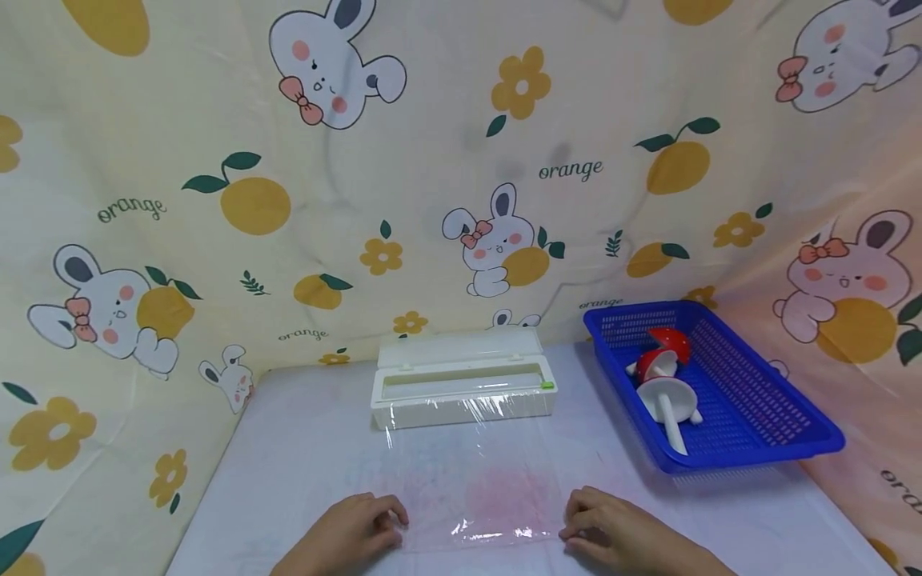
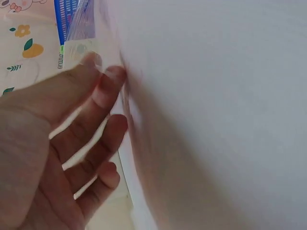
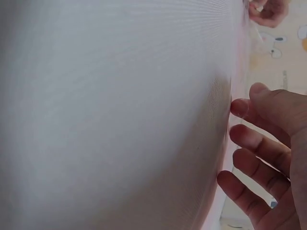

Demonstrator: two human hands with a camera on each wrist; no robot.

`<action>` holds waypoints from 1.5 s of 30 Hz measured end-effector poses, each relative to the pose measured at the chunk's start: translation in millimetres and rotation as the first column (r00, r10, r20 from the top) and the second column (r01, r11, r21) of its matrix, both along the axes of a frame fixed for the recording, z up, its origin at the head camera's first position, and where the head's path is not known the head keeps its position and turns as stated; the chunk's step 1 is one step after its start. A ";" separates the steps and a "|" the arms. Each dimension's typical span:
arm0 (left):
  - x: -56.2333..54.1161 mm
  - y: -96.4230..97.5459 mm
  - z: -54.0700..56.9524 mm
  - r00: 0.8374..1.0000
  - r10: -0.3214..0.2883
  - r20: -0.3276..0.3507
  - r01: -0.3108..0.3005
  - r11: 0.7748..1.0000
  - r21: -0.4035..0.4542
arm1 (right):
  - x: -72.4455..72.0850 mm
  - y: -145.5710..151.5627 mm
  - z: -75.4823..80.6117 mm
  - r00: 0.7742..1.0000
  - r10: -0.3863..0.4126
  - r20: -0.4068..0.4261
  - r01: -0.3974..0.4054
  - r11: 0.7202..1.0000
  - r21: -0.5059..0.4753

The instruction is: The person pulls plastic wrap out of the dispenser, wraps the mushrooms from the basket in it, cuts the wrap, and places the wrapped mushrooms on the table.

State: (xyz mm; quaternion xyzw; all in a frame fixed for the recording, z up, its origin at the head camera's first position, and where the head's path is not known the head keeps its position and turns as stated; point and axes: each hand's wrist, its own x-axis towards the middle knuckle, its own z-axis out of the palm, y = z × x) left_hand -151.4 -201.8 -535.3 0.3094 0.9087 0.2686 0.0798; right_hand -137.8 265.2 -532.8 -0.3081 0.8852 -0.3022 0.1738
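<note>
A clear sheet of cling film [image 1: 479,488] stretches toward me from a white cling film dispenser [image 1: 461,412], whose lid [image 1: 461,349] stands raised at the back. My left hand [image 1: 349,532] pinches the sheet's near left corner between thumb and index finger; in the left wrist view the film [image 2: 82,28] runs away from those fingertips. At the near right corner, my right hand [image 1: 623,528] pinches the film the same way. Its other fingers [image 3: 244,191] are spread and loosely bent in the right wrist view. The sheet's near edge shines between both hands, low over the table.
A white-covered table [image 1: 288,448] lies beneath. To the right stands a blue plastic basket [image 1: 756,462] holding several red and white mushroom-shaped pieces [image 1: 666,392]. A small green slider [image 1: 547,385] sits at the dispenser's right end. Printed cloth [image 1: 432,160] hangs behind and at the sides.
</note>
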 end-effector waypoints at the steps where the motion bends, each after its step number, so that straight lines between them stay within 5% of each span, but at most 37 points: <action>1: 0.0 0.1 -0.7 1.000 0.007 -0.005 -0.007 1.000 -0.001 | 0.2 -0.2 -0.1 1.000 -0.002 0.008 0.002 1.000 0.000; 9: 1.1 1.8 -1.0 0.999 0.051 -0.002 -0.051 0.998 -0.035 | 1.2 0.6 0.7 0.999 -0.018 0.047 0.018 1.000 0.002; 28: 0.7 -3.4 -5.5 0.999 0.038 -0.033 -0.041 0.994 -0.096 | -3.0 4.3 4.7 0.993 0.063 -0.100 -0.072 0.994 -0.081; 30: 0.8 -2.5 -4.9 0.999 0.041 -0.033 -0.044 0.994 -0.100 | -3.5 4.4 8.1 0.971 0.085 -0.224 -0.112 0.987 -0.112; 33: 0.8 -1.7 -5.0 0.998 0.039 -0.052 -0.044 0.994 -0.097 | -5.3 4.5 15.7 0.896 0.081 -0.436 -0.159 0.976 -0.147; 35: 1.1 -1.2 -5.4 0.997 0.040 -0.071 -0.046 0.995 -0.092 | -7.8 5.5 23.7 0.863 0.064 -0.502 -0.174 0.969 -0.176; 41: 1.0 -1.3 -7.8 0.992 0.037 -0.123 -0.047 0.996 -0.080 | -16.2 17.0 58.6 0.864 -0.044 -0.501 -0.054 0.982 -0.178; 45: 1.5 -1.9 -8.3 0.991 0.030 -0.132 -0.040 0.996 -0.075 | -24.0 31.8 80.5 0.832 -0.127 -0.540 0.038 0.984 -0.173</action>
